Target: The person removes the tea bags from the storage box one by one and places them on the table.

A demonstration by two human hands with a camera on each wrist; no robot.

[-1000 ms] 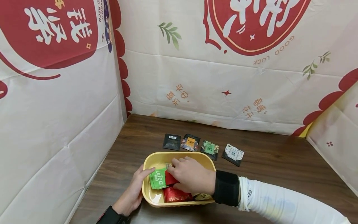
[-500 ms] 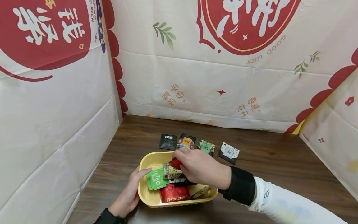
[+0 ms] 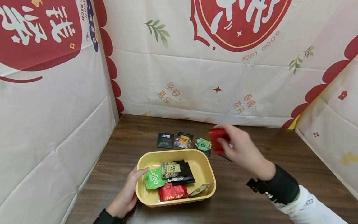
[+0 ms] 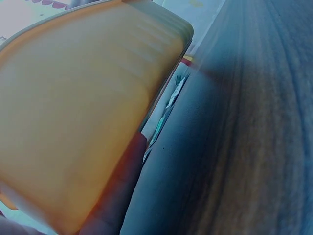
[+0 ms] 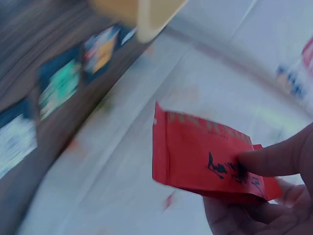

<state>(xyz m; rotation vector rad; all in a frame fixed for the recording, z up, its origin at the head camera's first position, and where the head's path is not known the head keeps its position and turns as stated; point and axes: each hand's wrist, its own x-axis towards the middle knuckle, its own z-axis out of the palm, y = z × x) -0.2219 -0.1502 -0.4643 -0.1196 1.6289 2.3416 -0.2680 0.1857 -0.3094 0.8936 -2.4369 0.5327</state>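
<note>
Brown table, yellow box, my left hand and right hand, 4 sachets, 1 red packet.
On the table, my left hand grips the yellow box's end, thumb over the rim, probably to steady it. My right hand's thumb and fingers pinch the red packet by 1 end, airborne off the box's far right corner, presumably to keep it uncrushed. The sachets lie in a row beyond, seemingly to be told apart. The red packet looks slightly plump, with black brush-style characters and pale edge lettering.
</note>
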